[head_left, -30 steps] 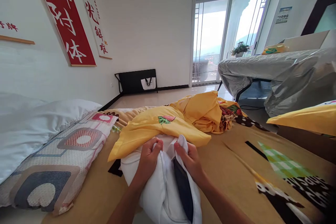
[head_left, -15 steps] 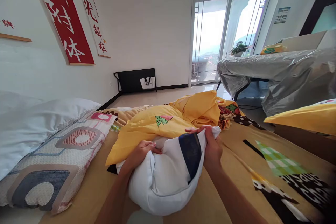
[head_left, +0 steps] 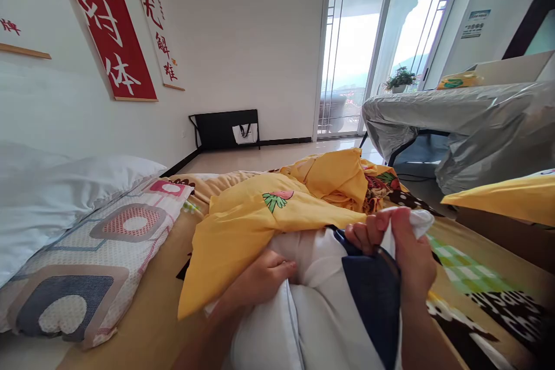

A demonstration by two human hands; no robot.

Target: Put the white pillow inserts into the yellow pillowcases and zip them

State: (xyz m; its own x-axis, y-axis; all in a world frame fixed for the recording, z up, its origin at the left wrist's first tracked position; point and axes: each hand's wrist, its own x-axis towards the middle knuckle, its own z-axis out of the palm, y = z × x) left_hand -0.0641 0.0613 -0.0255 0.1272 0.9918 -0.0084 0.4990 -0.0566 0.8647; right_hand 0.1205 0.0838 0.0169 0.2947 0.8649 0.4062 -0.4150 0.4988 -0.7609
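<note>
A white pillow with a dark blue patch lies on the bed right in front of me. My right hand pinches the pillow's white corner, fingers closed on the fabric. Pressed against the pillow's top, my left hand has its fingers partly under the edge of a yellow pillowcase with a strawberry print. The yellow cloth drapes over the pillow's far end.
A patterned pillow and a white pillow lie at the left. More yellow bedding is heaped behind. A table under grey plastic stands at the right. The bed sheet is tan with prints.
The pillow has turned and come closer to me. My right hand moved right and up with the pillow's corner; my left hand slid under the yellow cloth's edge.
</note>
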